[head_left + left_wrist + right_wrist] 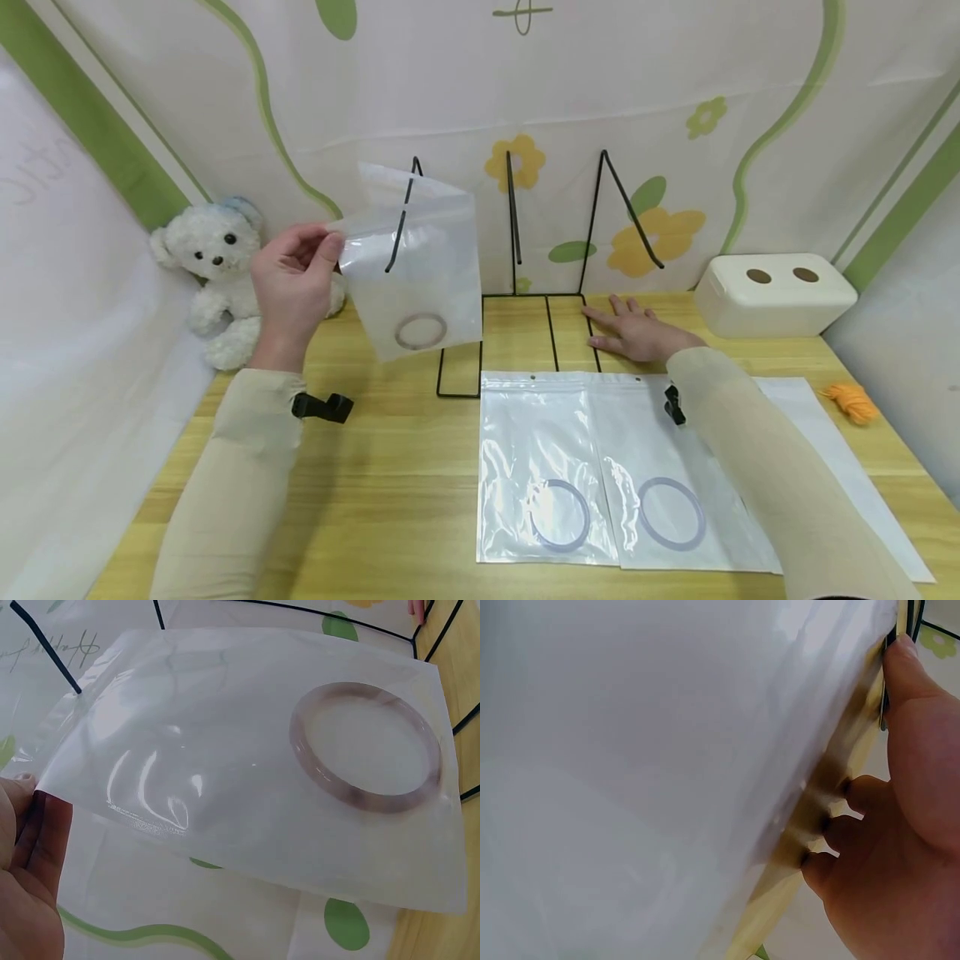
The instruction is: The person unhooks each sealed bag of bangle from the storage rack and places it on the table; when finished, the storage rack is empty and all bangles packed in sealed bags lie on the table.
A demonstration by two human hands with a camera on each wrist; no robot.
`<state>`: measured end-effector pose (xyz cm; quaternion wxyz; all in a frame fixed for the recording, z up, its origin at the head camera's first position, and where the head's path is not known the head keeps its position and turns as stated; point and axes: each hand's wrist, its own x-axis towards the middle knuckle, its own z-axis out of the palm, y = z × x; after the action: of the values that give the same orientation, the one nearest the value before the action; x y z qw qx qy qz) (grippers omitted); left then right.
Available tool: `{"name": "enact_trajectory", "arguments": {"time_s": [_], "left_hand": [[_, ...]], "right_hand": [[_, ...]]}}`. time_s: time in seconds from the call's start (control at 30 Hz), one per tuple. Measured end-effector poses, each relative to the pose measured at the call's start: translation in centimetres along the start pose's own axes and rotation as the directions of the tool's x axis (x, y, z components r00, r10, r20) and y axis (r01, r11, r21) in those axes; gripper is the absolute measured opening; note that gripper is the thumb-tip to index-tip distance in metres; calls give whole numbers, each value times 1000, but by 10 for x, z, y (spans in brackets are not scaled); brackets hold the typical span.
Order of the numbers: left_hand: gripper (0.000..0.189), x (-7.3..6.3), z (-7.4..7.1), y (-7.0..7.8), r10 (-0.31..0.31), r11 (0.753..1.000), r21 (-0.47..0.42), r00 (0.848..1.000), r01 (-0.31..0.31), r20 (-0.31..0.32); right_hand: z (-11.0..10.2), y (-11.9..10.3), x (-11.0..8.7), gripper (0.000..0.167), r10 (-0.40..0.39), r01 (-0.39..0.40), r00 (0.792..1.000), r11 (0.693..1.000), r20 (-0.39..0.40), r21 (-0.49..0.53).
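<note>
My left hand (295, 271) pinches the side edge of a clear zip bag (442, 275) between thumb and fingers. Inside the bag, near its bottom, lies a pinkish-brown bangle (300, 742). The left prong (401, 229) of a black wire display rack overlaps the upper part of this bag in the head view. My right hand (637, 330) rests with spread fingers at the right side of the rack's base (532, 295). In front of the rack lie a flat clear bag (517, 433) with a lilac bangle (558, 547) and a second such bag (626, 433) beside it.
A white teddy bear (213, 258) sits behind my left hand. At the back right stands a white box (757, 304) with two round holes. Orange yarn (853, 403) lies by the right table edge. Two more rack prongs, including the right prong (633, 212), jut forward.
</note>
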<state>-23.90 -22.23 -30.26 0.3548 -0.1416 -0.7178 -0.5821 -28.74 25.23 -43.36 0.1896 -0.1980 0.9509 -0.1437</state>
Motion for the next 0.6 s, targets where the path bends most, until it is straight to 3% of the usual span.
{"name": "enact_trajectory", "arguments": {"time_s": [0.2,0.43,0.6], "left_hand": [[15,-9,-7,7,22,1000,-11,1000,-22,4],[18,-17,-14,9,105,994,-35,994,-104,30],[17,-24,-17,12,90,994,-63,996,-88,23]], "right_hand": [[0,0,0,72,2,-2,1000,1000,-2,5],[2,3,2,73,3,-3,1000,1000,0,10],[1,3,1,73,3,-3,1000,1000,0,9]]}}
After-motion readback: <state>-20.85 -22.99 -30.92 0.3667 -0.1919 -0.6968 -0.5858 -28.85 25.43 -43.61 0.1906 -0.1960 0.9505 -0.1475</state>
